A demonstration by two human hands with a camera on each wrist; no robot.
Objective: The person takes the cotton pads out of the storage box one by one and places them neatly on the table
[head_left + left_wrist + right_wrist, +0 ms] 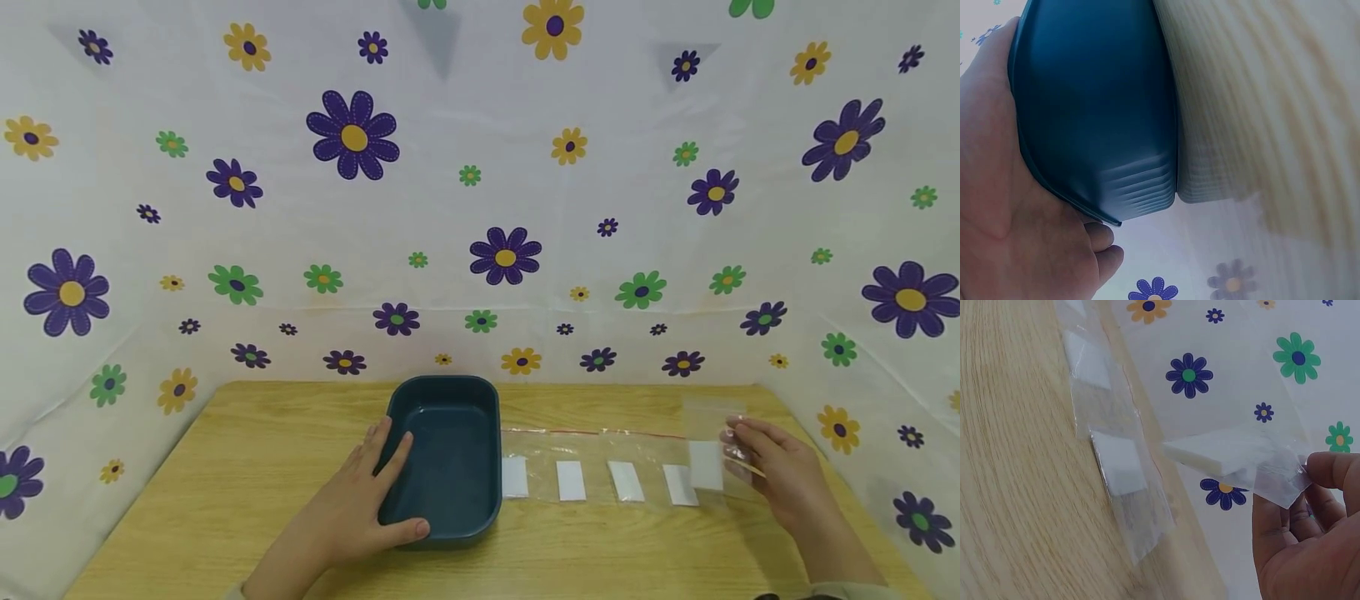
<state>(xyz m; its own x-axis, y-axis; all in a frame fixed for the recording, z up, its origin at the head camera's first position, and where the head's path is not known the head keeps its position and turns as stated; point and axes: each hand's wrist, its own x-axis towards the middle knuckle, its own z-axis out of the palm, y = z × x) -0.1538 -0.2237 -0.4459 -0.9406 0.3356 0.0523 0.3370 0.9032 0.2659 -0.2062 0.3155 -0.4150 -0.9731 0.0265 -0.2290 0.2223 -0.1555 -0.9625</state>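
Observation:
In the head view my left hand [348,504] rests on the left rim of a dark teal rectangular tub [450,467], its fingers spread and the thumb over the near edge. The left wrist view shows the palm along the tub's outer wall [1097,112]. My right hand [795,479] pinches the right edge of a clear plastic bag [707,464] between thumb and fingers. Inside this raised bag is a flat white block [1200,455]. Below and left of it, several similar bags [572,481] lie in an overlapping row, each with a white rectangle.
The wooden table [247,467] carries the tub near its middle, and the row of bags runs right from the tub's side. A white cloth [450,200] with printed flowers stands behind the table and at both sides.

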